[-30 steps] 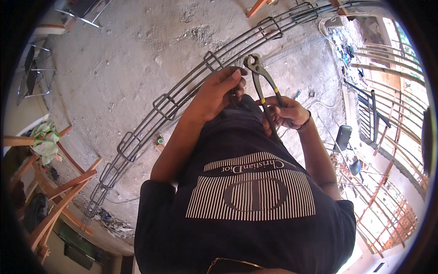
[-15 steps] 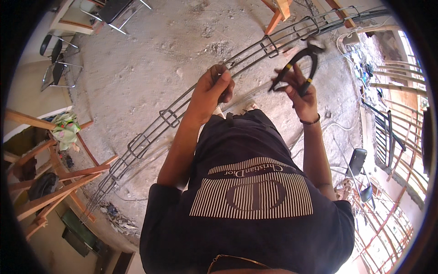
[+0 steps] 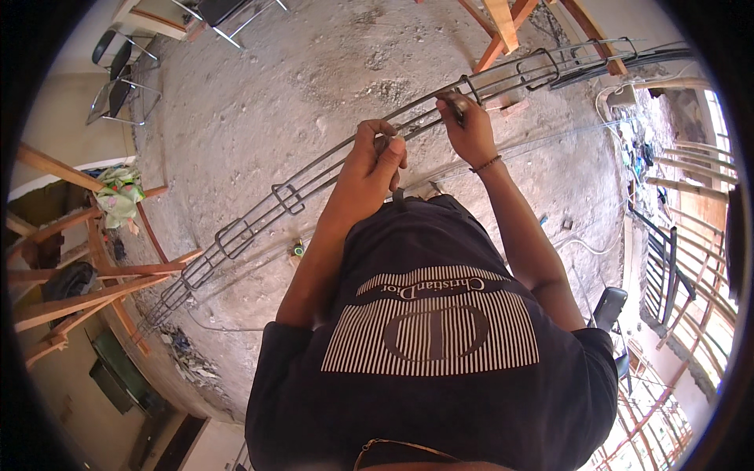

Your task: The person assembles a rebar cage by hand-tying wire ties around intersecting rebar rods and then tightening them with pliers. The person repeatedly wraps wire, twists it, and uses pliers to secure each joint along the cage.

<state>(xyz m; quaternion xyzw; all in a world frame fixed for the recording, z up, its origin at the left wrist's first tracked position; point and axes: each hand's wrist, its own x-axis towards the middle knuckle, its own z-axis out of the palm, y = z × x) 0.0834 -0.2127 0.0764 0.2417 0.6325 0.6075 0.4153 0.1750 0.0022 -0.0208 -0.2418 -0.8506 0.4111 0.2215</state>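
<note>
A long steel rebar cage [image 3: 330, 166] with rectangular stirrups runs slantwise across in front of me, from lower left to upper right. My left hand [image 3: 369, 166] is closed beside the cage's near side, thumb pressed against the curled fingers; what it pinches is hidden. To its right, my right hand [image 3: 471, 135] is closed at the bars just below a stirrup [image 3: 470, 88]. Only a small dark part of the pincers [image 3: 455, 108] shows at its fingers; the rest is covered by the hand.
Wooden trestle legs [image 3: 503, 31] stand at the upper right, by a bundle of dark rods [image 3: 628, 63]. More timber [image 3: 102, 298] and a cloth bundle [image 3: 120, 196] are at left. Folding chairs [image 3: 122, 78] stand at upper left. Rough concrete floor [image 3: 259, 102] lies beneath.
My right hand has swung left and forward to the cage with the pincers, which were in plain sight before. My left hand stays near the bars. The view has shifted slightly.
</note>
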